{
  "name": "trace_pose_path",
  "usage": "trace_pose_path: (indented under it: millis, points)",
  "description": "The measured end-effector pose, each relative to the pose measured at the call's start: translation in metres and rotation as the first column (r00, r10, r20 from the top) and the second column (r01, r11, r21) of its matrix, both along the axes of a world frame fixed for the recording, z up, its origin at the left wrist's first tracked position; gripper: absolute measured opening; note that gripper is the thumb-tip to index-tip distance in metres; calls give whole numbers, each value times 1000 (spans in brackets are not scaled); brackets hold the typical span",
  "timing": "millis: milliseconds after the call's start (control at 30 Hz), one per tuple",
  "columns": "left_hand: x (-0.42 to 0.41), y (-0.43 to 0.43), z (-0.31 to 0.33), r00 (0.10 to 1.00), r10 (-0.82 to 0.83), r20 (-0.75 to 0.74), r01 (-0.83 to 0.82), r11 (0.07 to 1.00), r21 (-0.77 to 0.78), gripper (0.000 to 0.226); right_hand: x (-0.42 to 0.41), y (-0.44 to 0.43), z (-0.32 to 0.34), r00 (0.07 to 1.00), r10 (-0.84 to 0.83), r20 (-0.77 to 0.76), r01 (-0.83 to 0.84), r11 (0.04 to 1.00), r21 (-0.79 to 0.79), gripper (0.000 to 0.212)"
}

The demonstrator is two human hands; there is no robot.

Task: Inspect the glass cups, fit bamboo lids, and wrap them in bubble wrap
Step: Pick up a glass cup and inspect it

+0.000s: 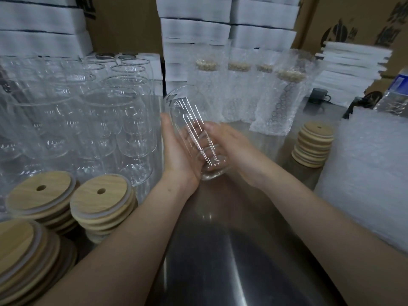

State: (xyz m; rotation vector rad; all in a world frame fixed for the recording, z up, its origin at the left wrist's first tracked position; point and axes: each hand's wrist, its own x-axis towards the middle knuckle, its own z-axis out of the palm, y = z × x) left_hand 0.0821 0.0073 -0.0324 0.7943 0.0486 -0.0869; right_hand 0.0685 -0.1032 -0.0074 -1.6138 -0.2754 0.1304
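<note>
The hands hold one glass cup (pixel 198 133) between them, above the middle of the desk (pixel 220 250). The left hand (pixel 176 151) lies flat along the cup's side, palm inward and fingers straight. The right hand (pixel 236 149) comes over from the other side and its fingers look curled round the lower body near the base. The cup is tilted, its mouth up and away from the person, and it has no lid and no wrap (the glass is streaked with blur, so any flaw in it cannot be made out). By that, this cup appears to be at the inspecting step, with lid and wrap to come.

Just beyond the cup, four wrapped cups (pixel 240 93) stand upright in a row at the back of the desk, each with a pale lid showing through the bubble wrap. These look finished. To the left, a crowd of bare cups (pixel 92 111) stands close-packed in rows, none lidded, so most of the work seems to lie ahead.

Supplies are in reach. Three stacks of bamboo lids (pixel 101 195) sit at the near left, with a fourth stack (pixel 313 144) on the right. Beside that, a heap of bubble wrap sheets (pixel 371 168) fills the right edge. Farther back a dark mug (pixel 319 96) stands on the desk, and white stacks (pixel 194 29) rise behind the row.
</note>
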Motion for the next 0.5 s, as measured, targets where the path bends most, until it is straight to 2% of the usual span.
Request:
trace_pose_path:
  millis: [33, 100, 167, 267, 333, 400, 433, 467, 500]
  points:
    - [2, 0, 0, 1000, 5, 1, -5, 1000, 4, 84, 0, 3, 0, 999, -46, 15, 46, 999, 4, 19]
    - [5, -2, -1, 999, 32, 12, -32, 999, -6, 83, 1, 7, -5, 979, -172, 110, 181, 980, -83, 44]
    - [5, -4, -1, 999, 45, 22, -44, 997, -61, 77, -1, 10, -9, 937, -230, 262, 291, 929, -227, 67]
    - [5, -4, 0, 1000, 23, 12, -21, 991, -129, 67, -6, 11, -14, 835, -267, 481, 478, 785, -394, 83]
    - [6, -4, 0, 1000, 27, -5, -28, 993, -118, 65, -10, 14, -14, 747, -253, 615, 589, 682, -434, 87]
    - [7, -6, -1, 999, 44, -10, -45, 994, -98, 64, -14, 17, -12, 706, -219, 674, 640, 605, -474, 89]
    - [7, -6, -2, 998, 53, -15, -55, 994, -95, 64, -14, 17, -10, 721, -201, 663, 627, 595, -503, 88]
    - [7, -5, -2, 998, 66, -22, -68, 994, -89, 65, -13, 15, -7, 764, -184, 619, 576, 628, -524, 84]
    - [8, -3, -3, 996, 80, -28, -82, 994, -79, 66, -13, 13, -3, 818, -181, 545, 494, 708, -506, 72]
